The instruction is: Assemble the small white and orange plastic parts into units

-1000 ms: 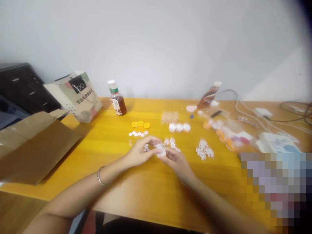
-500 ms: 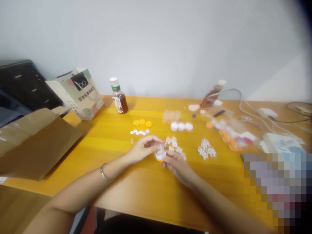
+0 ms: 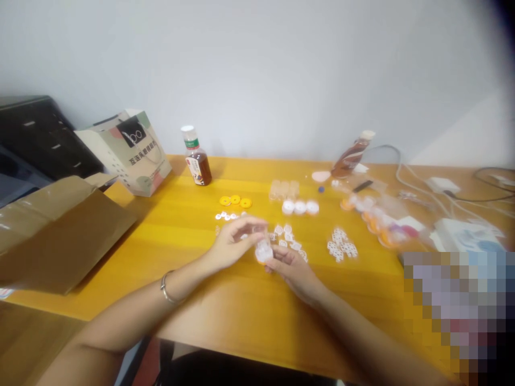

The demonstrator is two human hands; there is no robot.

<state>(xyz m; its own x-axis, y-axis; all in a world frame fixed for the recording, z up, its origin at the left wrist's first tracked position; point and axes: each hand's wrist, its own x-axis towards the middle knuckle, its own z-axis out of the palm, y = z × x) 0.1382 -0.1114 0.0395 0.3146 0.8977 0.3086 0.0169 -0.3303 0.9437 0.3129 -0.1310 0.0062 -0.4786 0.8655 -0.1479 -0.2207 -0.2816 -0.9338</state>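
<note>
My right hand (image 3: 290,269) grips a small white and clear piece with an orange base (image 3: 264,252) at the middle of the table. Fingers of my left hand (image 3: 234,238) close round a clear part (image 3: 260,232) at the top of that piece. Just behind my hands lie white patterned parts (image 3: 287,233). Farther back are yellow rings (image 3: 235,200), small white discs (image 3: 227,217), white round pieces (image 3: 300,207) and clear cups (image 3: 284,190). More white patterned parts (image 3: 341,245) sit to the right.
An open cardboard box (image 3: 68,230) and a paper bag (image 3: 137,155) stand at the left. Two drink bottles (image 3: 199,166) (image 3: 351,156) stand near the wall. Cables (image 3: 418,182), wrapped orange pieces (image 3: 376,228) and a white package (image 3: 466,236) lie at the right.
My left hand has shifted slightly left and up, and the clear part now shows above the white piece. My right hand has barely moved.
</note>
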